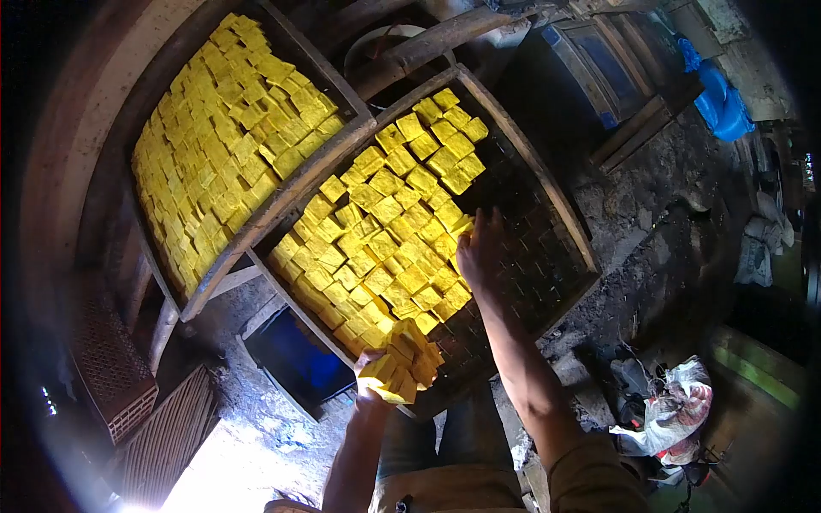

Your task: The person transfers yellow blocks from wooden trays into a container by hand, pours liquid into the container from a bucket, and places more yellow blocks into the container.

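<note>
1. Holding a clump of yellow blocks (398,369), your left hand (369,386) is cupping it from the left and below, at the near-left side of the right tray (547,274); most of its fingers are hiding behind the load.
2. Your right hand (481,252) is reaching over that tray, with its fingers bending beside an edge block (463,226) at the right side of the laid blocks (385,231). You are apparently touching that block, but I cannot tell whether you are pinching it.
3. Watch the clump: its blocks are leaning at uneven angles, so a tilting wrist or a loosening palm could be sending one over the near edge toward the floor.
4. Mind the edge block too: a sideways nudge from your knuckles could be shifting its neighbours, since they are sitting closely packed, and pressing hard could be denting them if they are soft.
5. On your left, the wooden bar (282,203) is dividing this tray from the left tray (316,56), where blocks are crowding together; swinging far that way could be knocking wood or blocks.
6. Your freest room is lying to the right, where dark surface is showing as far as the right rail (530,162); that raised rail is limiting a low, wide sweep.
</note>
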### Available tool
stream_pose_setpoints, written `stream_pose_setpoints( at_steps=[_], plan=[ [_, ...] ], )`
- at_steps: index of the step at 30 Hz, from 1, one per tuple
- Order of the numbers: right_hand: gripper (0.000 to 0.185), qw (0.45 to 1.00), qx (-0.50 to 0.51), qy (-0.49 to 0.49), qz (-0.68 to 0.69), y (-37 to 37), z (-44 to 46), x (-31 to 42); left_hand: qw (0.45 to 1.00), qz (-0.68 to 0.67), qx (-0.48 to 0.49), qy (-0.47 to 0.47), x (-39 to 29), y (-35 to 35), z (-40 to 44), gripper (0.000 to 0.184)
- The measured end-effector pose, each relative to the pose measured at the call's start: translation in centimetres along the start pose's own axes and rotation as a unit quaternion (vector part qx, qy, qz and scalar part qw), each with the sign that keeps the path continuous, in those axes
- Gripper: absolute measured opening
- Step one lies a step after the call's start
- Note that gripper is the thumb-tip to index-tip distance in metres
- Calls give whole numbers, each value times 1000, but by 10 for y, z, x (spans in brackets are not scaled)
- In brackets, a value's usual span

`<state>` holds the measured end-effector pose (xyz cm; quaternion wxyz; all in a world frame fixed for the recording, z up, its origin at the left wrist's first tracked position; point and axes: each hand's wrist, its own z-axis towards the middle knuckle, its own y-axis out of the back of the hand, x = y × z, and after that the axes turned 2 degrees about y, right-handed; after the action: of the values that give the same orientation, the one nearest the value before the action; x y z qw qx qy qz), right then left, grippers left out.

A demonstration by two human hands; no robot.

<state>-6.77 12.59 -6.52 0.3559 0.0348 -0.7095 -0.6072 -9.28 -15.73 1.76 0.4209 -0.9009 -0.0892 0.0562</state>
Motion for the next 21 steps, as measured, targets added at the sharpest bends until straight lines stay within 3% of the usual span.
stream_pose_setpoints(
  at_steps=[2, 4, 5, 6, 8, 10, 11, 12, 14, 15, 16, 18, 19, 20, 21],
  plan=[
    [58, 988, -111, 84, -69, -11, -8, 10, 996, 82, -11, -25, 1, 1, -3, 56],
    [59, 986, -113, 114, -33, -5, -20, 12, 924, 359, -101, -83, 1, 1, -5, 56],
    [58, 993, -47, 64, 90, 2, -19, 12, 984, 149, -82, -42, 0, 0, -5, 56],
    [57, 977, 21, 13, 211, 8, -17, 12, 996, -68, -59, 1, -1, -1, -4, 56],
    [56, 926, 26, -32, 376, 14, -8, 6, 996, -84, -28, -4, -4, 23, -8, 56],
    [58, 891, 72, -58, 444, 30, 4, 1, 995, -102, -2, -13, -4, 36, -11, 56],
    [57, 887, 67, -24, 456, 34, 6, 5, 996, -94, 10, 1, -4, 31, -11, 56],
    [57, 888, 69, -25, 455, 27, 15, 5, 996, -85, 23, 15, -3, 26, -12, 56],
    [56, 962, 86, 44, 255, 4, 36, 3, 963, -209, 164, 32, -5, 18, -17, 59],
    [52, 994, -28, 108, 4, -4, 33, 7, 988, -135, 65, 31, -2, 13, -21, 59],
    [52, 993, -26, 115, 9, -12, 34, 9, 997, -60, -38, 26, -2, 11, -26, 59],
    [51, 968, 35, -8, 247, -31, 34, 11, 994, -105, 12, 11, -6, 23, -41, 57],
    [50, 980, 38, 79, 181, -6, 26, 32, 990, -123, 50, 45, -3, 20, -44, 55],
    [52, 985, 37, 87, 146, -5, 21, 39, 983, -143, 89, 71, 1, 19, -46, 53],
    [56, 989, 36, 94, 111, -4, 12, 44, 980, -181, 53, 64, 10, 26, -65, 52]
  ],
)
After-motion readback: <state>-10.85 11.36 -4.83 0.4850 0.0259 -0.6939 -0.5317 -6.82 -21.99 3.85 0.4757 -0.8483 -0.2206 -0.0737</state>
